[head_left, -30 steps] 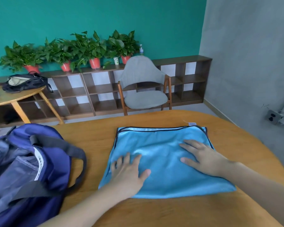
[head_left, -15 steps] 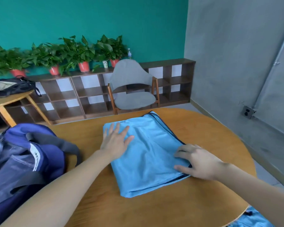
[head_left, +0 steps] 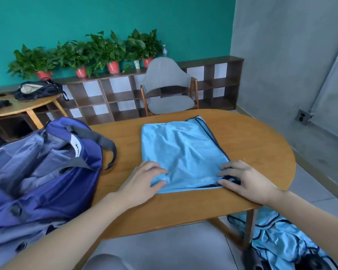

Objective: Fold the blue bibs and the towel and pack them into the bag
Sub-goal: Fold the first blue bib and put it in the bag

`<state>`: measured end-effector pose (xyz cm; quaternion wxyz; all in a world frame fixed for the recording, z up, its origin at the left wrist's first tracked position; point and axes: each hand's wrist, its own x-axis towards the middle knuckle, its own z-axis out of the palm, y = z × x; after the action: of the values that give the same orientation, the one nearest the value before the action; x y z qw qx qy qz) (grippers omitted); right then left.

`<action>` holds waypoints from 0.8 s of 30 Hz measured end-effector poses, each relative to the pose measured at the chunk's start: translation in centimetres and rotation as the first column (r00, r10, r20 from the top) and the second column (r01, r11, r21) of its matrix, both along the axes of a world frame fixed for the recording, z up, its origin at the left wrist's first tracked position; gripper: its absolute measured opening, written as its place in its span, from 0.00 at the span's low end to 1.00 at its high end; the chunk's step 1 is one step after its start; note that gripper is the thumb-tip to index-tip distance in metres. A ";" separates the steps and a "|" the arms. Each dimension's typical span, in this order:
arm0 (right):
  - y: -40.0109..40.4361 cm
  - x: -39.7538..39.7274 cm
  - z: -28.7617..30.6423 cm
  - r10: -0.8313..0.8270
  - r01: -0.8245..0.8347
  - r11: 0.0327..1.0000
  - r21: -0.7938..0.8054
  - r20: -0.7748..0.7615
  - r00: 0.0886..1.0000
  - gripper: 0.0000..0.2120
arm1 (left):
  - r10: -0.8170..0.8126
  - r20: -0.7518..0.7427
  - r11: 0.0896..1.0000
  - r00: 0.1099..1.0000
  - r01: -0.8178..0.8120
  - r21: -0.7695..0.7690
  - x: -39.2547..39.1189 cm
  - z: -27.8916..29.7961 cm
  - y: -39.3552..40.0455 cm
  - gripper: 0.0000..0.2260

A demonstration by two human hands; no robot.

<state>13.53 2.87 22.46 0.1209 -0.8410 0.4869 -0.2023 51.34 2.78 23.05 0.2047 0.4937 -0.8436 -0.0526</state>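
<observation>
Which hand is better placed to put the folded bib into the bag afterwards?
Probably the left hand: it holds the blue bib's near corner on the side where the open bag lies. The right hand is farther.

The blue bag is cut off by the left and bottom edges, and its inside shows only as grey folds. The near corners of the folded bib are hidden under the left hand and the right hand. A heap of blue cloth at near right runs off the bottom edge, partly behind a table leg. A dark blurred object beside it cannot be told.
</observation>
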 end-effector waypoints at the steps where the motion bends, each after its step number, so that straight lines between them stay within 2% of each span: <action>1: 0.7 0.0 0.1 0.003 -0.003 1.000 0.000 0.012 1.000 0.31 | 0.012 -0.060 1.000 0.998 -0.011 0.016 0.7 -0.1 0.7 0.16; 3: 2.1 -0.1 0.1 0.004 -0.004 1.000 0.010 0.016 1.000 0.31 | 0.040 -0.146 0.999 0.988 -0.035 0.037 1.7 -0.5 2.3 0.13; 5: 3.6 -0.3 0.1 0.002 -0.002 1.000 0.014 -0.002 1.000 0.34 | 0.053 -0.145 0.996 0.988 -0.042 0.083 2.4 -1.0 4.0 0.16; 10: 6.5 -0.7 -0.4 0.017 -0.017 1.000 0.010 0.034 0.999 0.40 | 0.021 0.047 0.972 0.999 -0.032 0.234 2.7 -0.4 8.0 0.38; 12: 7.6 -0.9 -0.6 0.013 -0.012 1.000 -0.008 0.066 0.998 0.37 | 0.006 0.121 0.969 0.993 -0.035 0.243 2.3 0.2 9.3 0.41; 15: 8.9 -1.1 -0.9 -0.002 0.011 0.998 -0.064 0.131 0.991 0.27 | 0.016 0.181 0.976 0.983 -0.055 0.213 2.0 0.4 10.6 0.45; 18: 9.7 -1.2 -1.0 -0.062 0.079 0.992 -0.095 0.173 0.983 0.18 | 0.034 0.181 0.984 0.983 -0.065 0.167 1.4 0.1 11.6 0.41; 22: 11.2 -1.0 0.5 -0.175 0.174 0.984 0.030 0.290 0.941 0.11 | 0.053 0.129 0.995 0.990 -0.064 0.079 0.5 0.2 12.6 0.22; 24: 11.8 -0.9 1.8 -0.195 0.165 0.980 0.113 0.354 0.914 0.07 | 0.074 0.127 0.995 0.989 -0.082 0.058 0.2 1.0 13.2 0.18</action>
<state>12.60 14.66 24.21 0.2238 -0.7349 0.5393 -0.3448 51.54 15.94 24.06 0.1380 0.5350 -0.8325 -0.0404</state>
